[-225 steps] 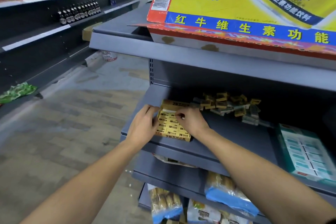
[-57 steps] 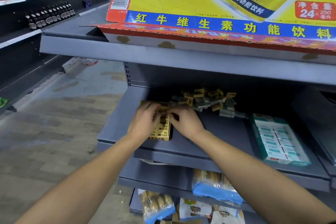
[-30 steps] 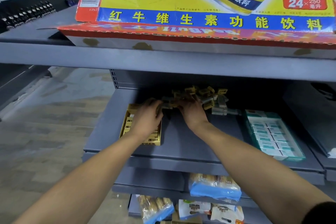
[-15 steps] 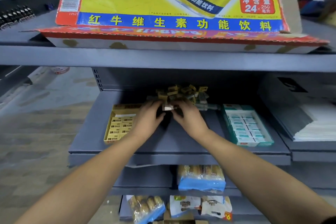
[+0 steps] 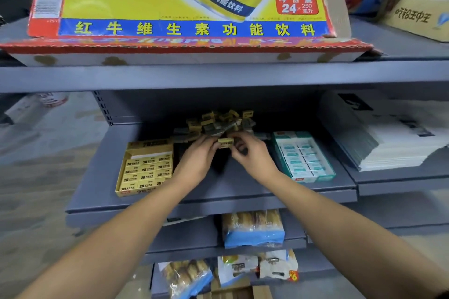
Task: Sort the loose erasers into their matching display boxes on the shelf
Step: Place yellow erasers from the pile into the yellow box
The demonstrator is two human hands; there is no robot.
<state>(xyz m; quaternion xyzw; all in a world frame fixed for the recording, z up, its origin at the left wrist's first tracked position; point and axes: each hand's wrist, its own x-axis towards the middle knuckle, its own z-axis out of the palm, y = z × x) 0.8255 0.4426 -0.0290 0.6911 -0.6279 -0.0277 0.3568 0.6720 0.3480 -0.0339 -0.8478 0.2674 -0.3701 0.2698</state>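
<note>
Erasers look light, stiff and small, easy to fumble, so a pinch across the short ends seems the safest hold. Both hands do just that: left hand (image 5: 198, 159) and right hand (image 5: 250, 156) each pinch an end of one yellow eraser (image 5: 225, 142), lifted just in front of the pile (image 5: 218, 124). Yellow box (image 5: 145, 167), nearly full, sits left of the pile; green box (image 5: 303, 155) sits right of it. All rest on a grey metal shelf (image 5: 218, 192), probably slick, deep under another shelf. Snack bags (image 5: 252, 228) lie below, grey tiled floor to the left.
</note>
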